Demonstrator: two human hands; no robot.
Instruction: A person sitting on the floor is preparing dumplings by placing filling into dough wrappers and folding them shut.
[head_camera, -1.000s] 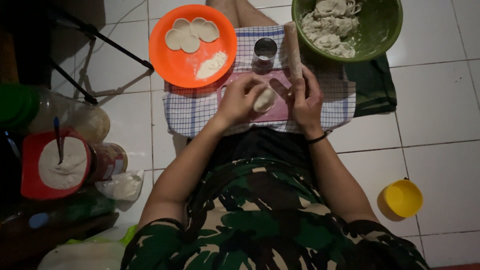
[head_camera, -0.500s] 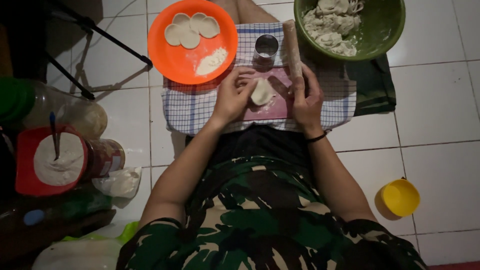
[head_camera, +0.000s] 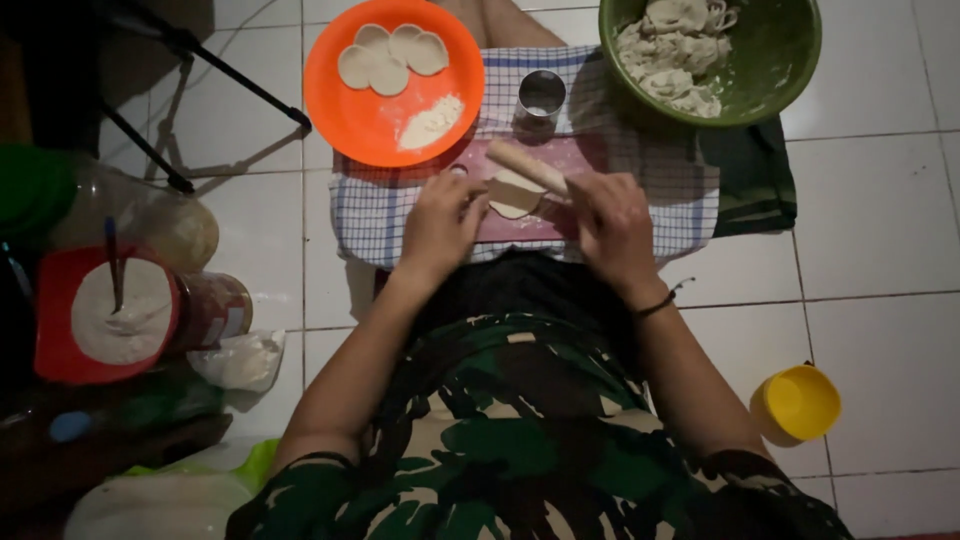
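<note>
A small flat piece of pale dough lies on a pink board over a checked cloth. My right hand grips a wooden rolling pin that lies slanted over the dough. My left hand rests at the dough's left edge, fingertips touching it.
An orange plate holds several dough rounds and a heap of flour. A metal cup stands behind the board. A green bowl holds dough lumps. At left are a red flour tub and jars; a yellow cup stands right.
My right hand took hold of the rolling pin, which lay upright beside the board, and brought it slanted over the dough. My left hand shifted to the dough's left edge.
</note>
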